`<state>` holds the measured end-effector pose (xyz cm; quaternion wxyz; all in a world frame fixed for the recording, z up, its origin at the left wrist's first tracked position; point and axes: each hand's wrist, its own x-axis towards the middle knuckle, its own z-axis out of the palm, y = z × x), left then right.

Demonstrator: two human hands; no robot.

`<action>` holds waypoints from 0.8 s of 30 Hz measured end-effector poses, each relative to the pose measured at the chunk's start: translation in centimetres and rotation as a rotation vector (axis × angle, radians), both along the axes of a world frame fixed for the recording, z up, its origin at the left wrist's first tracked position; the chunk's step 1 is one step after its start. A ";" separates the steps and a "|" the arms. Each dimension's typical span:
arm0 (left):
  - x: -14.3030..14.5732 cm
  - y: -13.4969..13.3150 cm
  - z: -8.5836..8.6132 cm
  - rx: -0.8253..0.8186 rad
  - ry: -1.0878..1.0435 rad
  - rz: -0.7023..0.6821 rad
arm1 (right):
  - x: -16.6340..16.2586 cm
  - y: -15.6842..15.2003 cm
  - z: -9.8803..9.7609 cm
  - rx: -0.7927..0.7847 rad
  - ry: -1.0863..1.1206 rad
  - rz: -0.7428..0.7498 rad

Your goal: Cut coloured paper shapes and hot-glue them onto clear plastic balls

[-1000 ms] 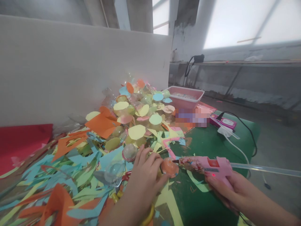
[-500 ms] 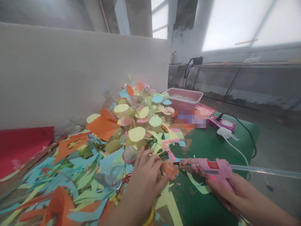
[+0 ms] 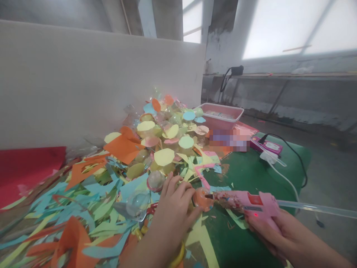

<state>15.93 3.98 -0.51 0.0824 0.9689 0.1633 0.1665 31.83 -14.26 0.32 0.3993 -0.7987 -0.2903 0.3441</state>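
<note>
My right hand (image 3: 281, 232) is wrapped around a pink hot glue gun (image 3: 260, 204), its red light lit and a clear glue stick (image 3: 315, 208) running out of the back. The gun's dark nozzle tip lies at a small round plastic dome with orange in it (image 3: 205, 201); I cannot tell whether they touch. My left hand (image 3: 177, 208) pinches the dome's left edge between thumb and fingers. Close by on the left sit a clear dome with a pinkish rim (image 3: 156, 180) and a larger clear dome (image 3: 137, 204). Red-handled scissors (image 3: 151, 209) are partly hidden beside my left hand.
Coloured paper scraps (image 3: 103, 212) cover the left of the green table (image 3: 237, 175). Behind them rises a pile of domes with paper discs (image 3: 164, 157). A pink basin (image 3: 223, 118), a purple power strip (image 3: 269, 146) with cords, and a white board (image 3: 97, 85) stand farther back.
The view has shifted slightly, so most things sit a little farther right. The nozzle tip now appears farther over the orange dome. Both hands keep their holds.
</note>
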 end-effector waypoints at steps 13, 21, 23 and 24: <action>0.1 0.1 0.0 0.023 -0.003 -0.006 | 0.6 -0.2 0.1 0.018 -0.004 0.027; 0.0 0.1 0.0 0.016 0.006 0.001 | 0.8 -0.5 0.0 0.011 0.012 0.033; 0.0 0.1 0.0 0.008 0.010 -0.003 | 1.0 -0.6 -0.3 0.021 0.010 0.035; 0.0 0.1 0.0 0.001 0.009 -0.003 | 1.1 -0.7 -0.4 0.029 0.003 0.039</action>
